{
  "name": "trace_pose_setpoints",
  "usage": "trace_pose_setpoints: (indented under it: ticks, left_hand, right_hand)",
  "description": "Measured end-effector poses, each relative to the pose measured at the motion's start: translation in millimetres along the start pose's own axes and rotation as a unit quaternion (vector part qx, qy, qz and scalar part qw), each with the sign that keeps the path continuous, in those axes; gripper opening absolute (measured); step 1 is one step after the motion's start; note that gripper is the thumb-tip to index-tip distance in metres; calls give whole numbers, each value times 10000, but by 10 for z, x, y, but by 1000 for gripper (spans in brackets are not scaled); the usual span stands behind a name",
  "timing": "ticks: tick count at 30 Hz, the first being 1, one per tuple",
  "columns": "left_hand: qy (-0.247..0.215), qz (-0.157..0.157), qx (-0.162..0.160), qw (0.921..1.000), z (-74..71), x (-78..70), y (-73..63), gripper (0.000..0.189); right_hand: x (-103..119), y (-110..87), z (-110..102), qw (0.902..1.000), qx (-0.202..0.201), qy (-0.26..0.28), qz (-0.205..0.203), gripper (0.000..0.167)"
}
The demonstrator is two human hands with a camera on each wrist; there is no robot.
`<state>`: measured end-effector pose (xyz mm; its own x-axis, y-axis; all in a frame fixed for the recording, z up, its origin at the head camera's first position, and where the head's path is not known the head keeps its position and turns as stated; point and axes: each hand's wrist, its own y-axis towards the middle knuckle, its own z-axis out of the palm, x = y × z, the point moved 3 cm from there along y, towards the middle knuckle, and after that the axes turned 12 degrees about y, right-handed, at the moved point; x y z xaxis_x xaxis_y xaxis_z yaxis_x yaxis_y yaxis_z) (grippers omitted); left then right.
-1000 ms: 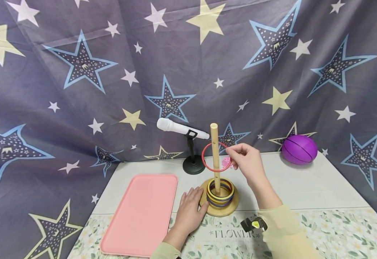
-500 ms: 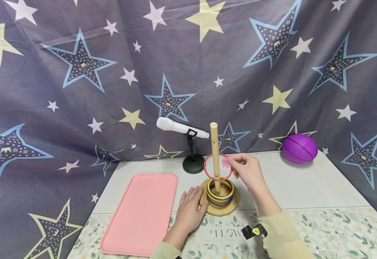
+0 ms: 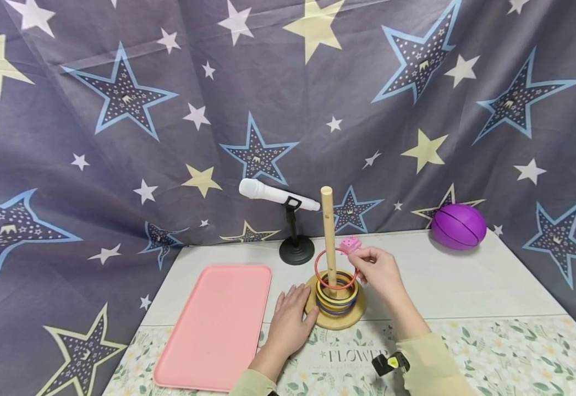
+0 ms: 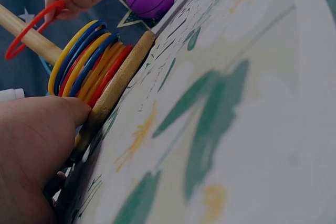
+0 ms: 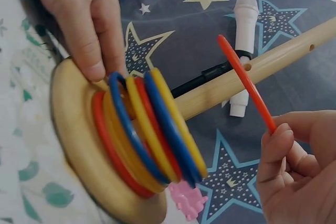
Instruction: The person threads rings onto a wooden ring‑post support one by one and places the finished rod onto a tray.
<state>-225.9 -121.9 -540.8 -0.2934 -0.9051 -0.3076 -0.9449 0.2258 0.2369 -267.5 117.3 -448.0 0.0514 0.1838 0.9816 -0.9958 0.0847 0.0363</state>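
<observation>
My right hand (image 3: 379,273) pinches a red ring (image 5: 245,81) between thumb and fingertips. The ring circles the wooden post (image 3: 328,231), tilted, just above a stack of rings (image 4: 89,61) in red, yellow and blue at the bottom. The post stands upright on a round wooden base (image 3: 336,322). My left hand (image 3: 290,324) lies palm down with straight fingers, on the left edge of that base, its thumb close to the lowest rings. In the left wrist view the thumb hides part of the base.
A pink tray (image 3: 213,330) lies to the left. Behind the post stand a white microphone (image 3: 278,195) on a black stand (image 3: 296,250) and a small pink piece (image 3: 350,244). A purple ball (image 3: 458,226) sits at the back right, before a starry curtain (image 3: 288,82).
My right hand has moved down, lowering the red ring along the post from about mid-height to just over the stack. My left hand has stayed on the base.
</observation>
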Motion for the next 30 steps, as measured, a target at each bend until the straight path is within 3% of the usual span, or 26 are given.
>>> trace_pose_setpoints:
  ticks: [14,30]
  left_hand:
    - [20,-14,25,10000,-1,-7,-1,58]
    - [29,-34,2,10000,-20,-22,-1,57]
  right_hand:
    - [-209,-12,-64,9997,8,-75,230,17]
    - [-381,10,-83,9974,31,-532,477,11]
